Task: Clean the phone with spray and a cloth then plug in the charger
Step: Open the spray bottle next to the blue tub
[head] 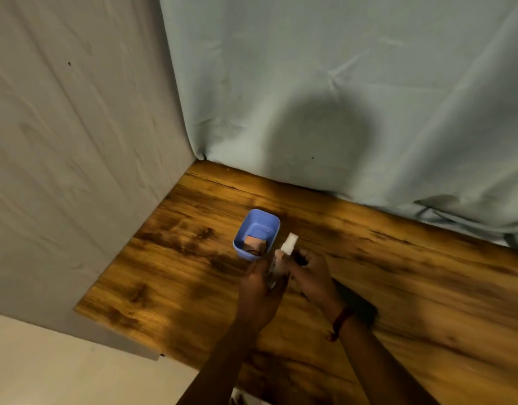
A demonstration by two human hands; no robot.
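mid-frame, my left hand [259,287] wraps its fingers round the spray bottle [289,243] beside the blue tub [259,225], right hand [312,276] curled at its top, grip unclear; i judge spraying comes next, needing the phone, unseen.

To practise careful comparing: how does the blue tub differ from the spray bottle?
The blue tub stands on the table; the spray bottle is gripped, tilted, by the left hand. The tub is opaque and open-topped; the bottle is clear with a white cap. Both look plastic.
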